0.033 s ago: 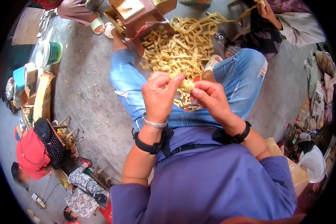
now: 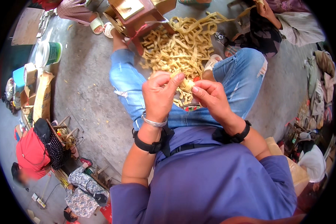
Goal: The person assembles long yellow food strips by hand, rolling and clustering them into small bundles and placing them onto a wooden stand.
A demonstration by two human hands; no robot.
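Observation:
Between my hands, above my lap, is a small rolled bundle of pale yellow plaited strip (image 2: 186,85). My left hand (image 2: 159,92) pinches its left side, the thumb stretched along the top. The fingertips and thumb of my right hand (image 2: 212,96) close on its right edge. Beyond it, on the floor between my legs, lies a loose heap of the same yellow strip (image 2: 184,44). Part of the bundle is hidden behind my fingers.
A dark red wooden stand with a cardboard box (image 2: 138,16) is beside the heap. At upper right, a person's hand (image 2: 264,9) holds a strip running from the heap. A white-green bucket (image 2: 48,53) and a red-clad person (image 2: 33,154) are at left; piled cloth (image 2: 317,86) at right.

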